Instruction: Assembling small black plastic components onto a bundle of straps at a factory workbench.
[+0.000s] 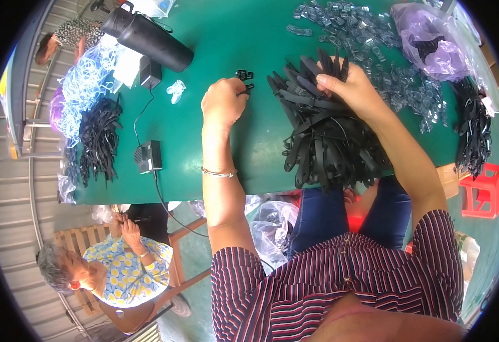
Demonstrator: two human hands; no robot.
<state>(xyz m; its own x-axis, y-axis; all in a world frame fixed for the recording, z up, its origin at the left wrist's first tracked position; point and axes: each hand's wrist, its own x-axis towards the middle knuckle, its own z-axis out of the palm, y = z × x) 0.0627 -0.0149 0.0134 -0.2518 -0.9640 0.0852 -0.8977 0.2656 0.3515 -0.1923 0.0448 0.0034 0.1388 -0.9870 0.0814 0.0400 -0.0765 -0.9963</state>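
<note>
A heap of black straps (323,137) with rounded, holed ends lies at the table's near edge, in front of my body. My right hand (346,82) is closed on several black straps at the heap's far side, their ends sticking up between the fingers. To the left, my left hand (224,101) rests low over the table with its fingers closed. A small black piece shows at those fingertips; its kind is too small to make out. Just beyond lie small black clips (244,74). Clear plastic clips (369,40) spread in a loose pile beyond my right hand.
The green table (204,154) holds a black flask (147,40), a black box (148,157) with a cord, and a crumpled white scrap (175,91). More straps (100,139) and blue-white cords (93,82) lie left, a purple bag (432,45) right. Another person (124,268) sits at left.
</note>
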